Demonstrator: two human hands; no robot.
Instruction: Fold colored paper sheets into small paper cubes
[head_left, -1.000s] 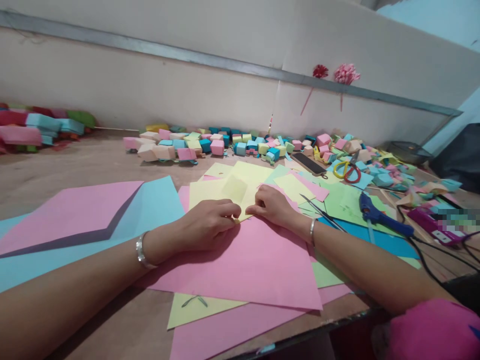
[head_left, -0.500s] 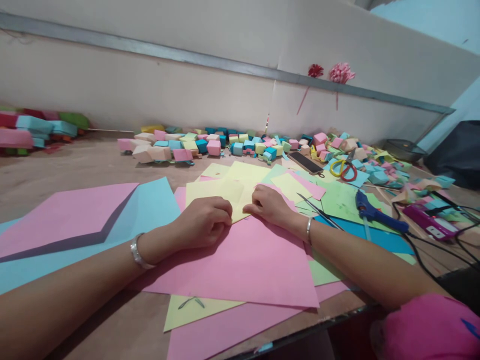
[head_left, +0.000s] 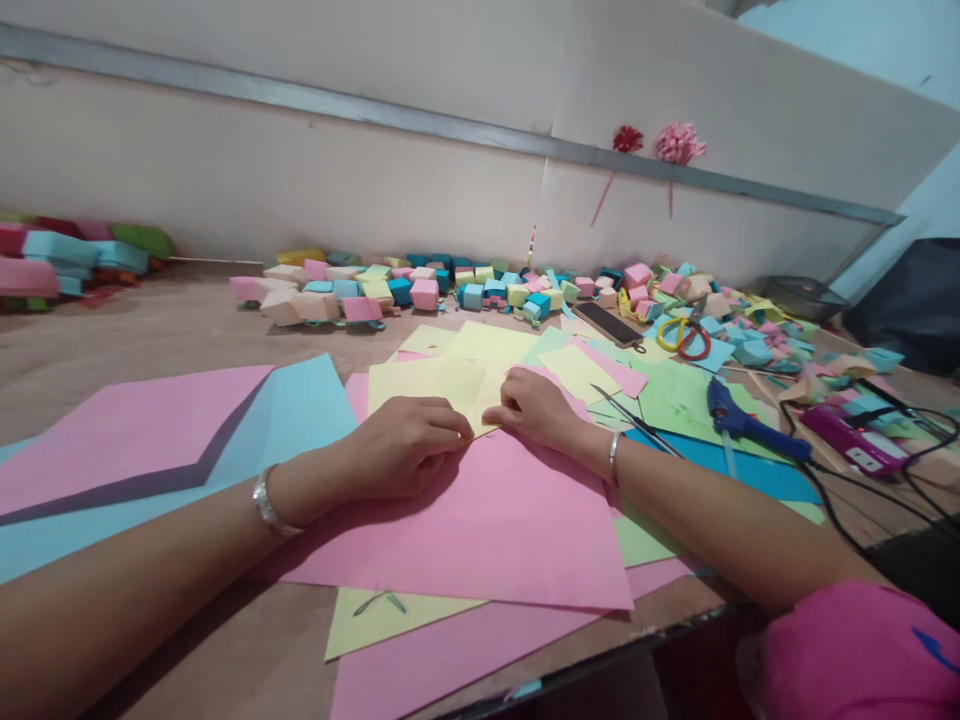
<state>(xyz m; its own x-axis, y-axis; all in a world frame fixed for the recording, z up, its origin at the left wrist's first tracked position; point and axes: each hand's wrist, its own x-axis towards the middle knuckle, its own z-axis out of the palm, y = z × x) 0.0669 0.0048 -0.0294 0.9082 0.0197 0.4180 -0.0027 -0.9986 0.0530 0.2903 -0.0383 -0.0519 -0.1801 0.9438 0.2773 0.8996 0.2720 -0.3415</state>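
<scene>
My left hand [head_left: 405, 445] and my right hand [head_left: 534, 405] meet at the near corner of a pale yellow paper sheet [head_left: 431, 385]. Both hands have their fingers curled and pressed on that sheet, which lies flat on a large pink sheet [head_left: 495, 525]. The left thumb and forefinger pinch the yellow corner; the right fingertips hold its edge down. Each wrist wears a silver bangle.
Large pink and blue sheets [head_left: 150, 430] lie at the left. Several small folded paper cubes [head_left: 420, 285] line the back. A phone [head_left: 613, 325], yellow-red scissors [head_left: 686, 338], a blue glue gun [head_left: 739, 425], thin metal scissors [head_left: 634, 420] and a purple device [head_left: 855, 440] with cables sit at the right. The table edge [head_left: 600, 660] is near.
The raised flap of the yellow sheet has been folded down flat. My left hand closed over the corner, then pinched it; my right hand barely moved.
</scene>
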